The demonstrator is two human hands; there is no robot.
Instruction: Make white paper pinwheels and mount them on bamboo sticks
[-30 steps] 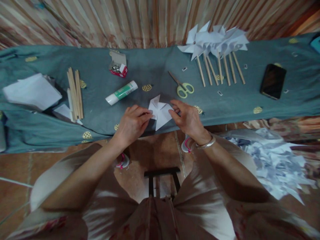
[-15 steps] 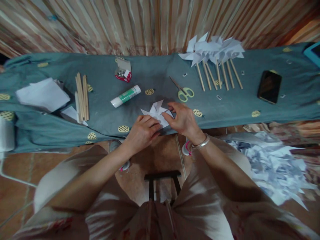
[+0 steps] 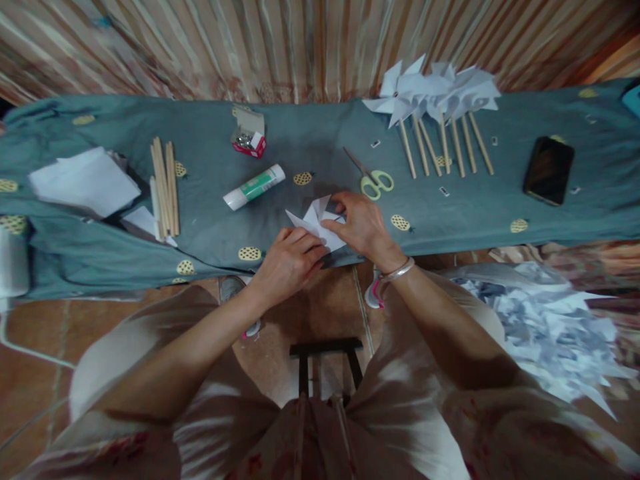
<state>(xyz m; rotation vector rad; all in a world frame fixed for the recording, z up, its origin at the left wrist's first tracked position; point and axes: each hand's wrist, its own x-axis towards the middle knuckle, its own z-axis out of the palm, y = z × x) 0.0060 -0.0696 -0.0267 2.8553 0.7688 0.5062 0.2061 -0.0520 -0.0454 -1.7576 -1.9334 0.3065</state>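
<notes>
A white paper pinwheel (image 3: pixel 316 217) lies at the front edge of the cloth-covered table, its pointed blades folded toward the middle. My left hand (image 3: pixel 293 260) has its fingers closed on the pinwheel's near left side. From the right, my right hand (image 3: pixel 361 223) grips the far right blade between thumb and fingers. Part of the paper is hidden beneath both hands. Just beyond it lie a glue stick (image 3: pixel 255 187) with a green label and scissors (image 3: pixel 371 179) with yellow-green handles.
Finished pinwheels on sticks (image 3: pixel 440 93) lie at the back right, near a phone (image 3: pixel 549 171). To the left are wooden sticks (image 3: pixel 165 190), a paper stack (image 3: pixel 85 180) and a small box of metal pins (image 3: pixel 249 137). Many paper pinwheels (image 3: pixel 555 333) are heaped at lower right.
My right hand has shifted slightly up and left over the pinwheel, pressing a blade inward. My left hand keeps its hold. The whole view has moved a little.
</notes>
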